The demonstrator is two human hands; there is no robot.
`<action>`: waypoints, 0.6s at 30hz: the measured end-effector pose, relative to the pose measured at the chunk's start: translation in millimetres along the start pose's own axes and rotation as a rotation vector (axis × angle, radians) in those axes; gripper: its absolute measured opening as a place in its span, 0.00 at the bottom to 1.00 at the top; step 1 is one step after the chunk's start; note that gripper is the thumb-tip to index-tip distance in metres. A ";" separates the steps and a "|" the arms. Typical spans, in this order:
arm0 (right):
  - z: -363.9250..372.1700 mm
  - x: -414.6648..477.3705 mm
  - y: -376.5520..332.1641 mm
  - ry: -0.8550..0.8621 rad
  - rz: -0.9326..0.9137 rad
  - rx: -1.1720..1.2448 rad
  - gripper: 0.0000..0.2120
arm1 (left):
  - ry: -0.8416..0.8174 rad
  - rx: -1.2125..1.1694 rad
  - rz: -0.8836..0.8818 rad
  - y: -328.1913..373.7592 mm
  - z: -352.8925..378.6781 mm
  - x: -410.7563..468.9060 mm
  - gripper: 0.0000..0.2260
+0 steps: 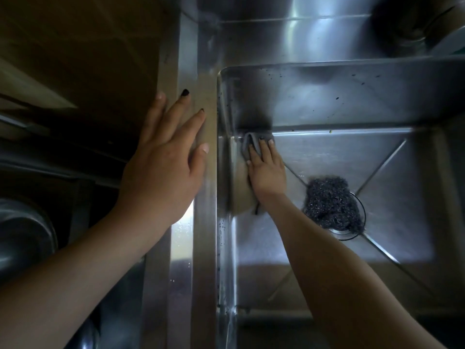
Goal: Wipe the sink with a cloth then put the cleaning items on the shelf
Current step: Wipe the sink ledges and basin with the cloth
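Two hands were in view. The left hand [163, 157] lay flat, fingers spread, on the left rim of the sink [352, 96]. The right hand [266, 170] pressed a grey cloth [247, 142] with straight fingers against the basin floor at its far left corner. A steel scourer [329, 200] sat over the drain, just right of that wrist.

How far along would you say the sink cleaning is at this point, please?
Nothing looks finished. In hand: the right hand presses the cloth into the far-left corner of the sink. Left: dark specks dot the back wall, the scourer lies over the drain, and nothing is shelved yet.
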State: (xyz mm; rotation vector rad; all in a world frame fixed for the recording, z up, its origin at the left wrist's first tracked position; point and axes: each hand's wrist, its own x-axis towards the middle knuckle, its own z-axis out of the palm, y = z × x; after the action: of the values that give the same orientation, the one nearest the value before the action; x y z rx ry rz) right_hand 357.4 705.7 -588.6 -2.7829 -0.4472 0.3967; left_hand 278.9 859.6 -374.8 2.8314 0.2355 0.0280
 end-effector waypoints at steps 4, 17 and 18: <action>3.0 -29.7 10.9 0.074 0.115 0.054 0.23 | 0.007 -0.009 -0.003 0.8 -1.2 -0.6 0.23; 8.7 -86.6 10.8 -0.026 0.078 0.077 0.25 | 0.017 -0.015 -0.009 0.6 -0.8 -0.5 0.21; 5.3 -86.4 11.6 -0.030 0.090 0.117 0.25 | 0.018 -0.017 -0.007 0.6 -0.9 -0.4 0.21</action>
State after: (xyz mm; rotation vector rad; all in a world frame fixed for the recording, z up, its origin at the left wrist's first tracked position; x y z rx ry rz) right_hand 279.9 667.0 -578.2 -2.6931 -0.2968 0.4704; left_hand 278.5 859.2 -373.7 2.8148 0.2484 0.0539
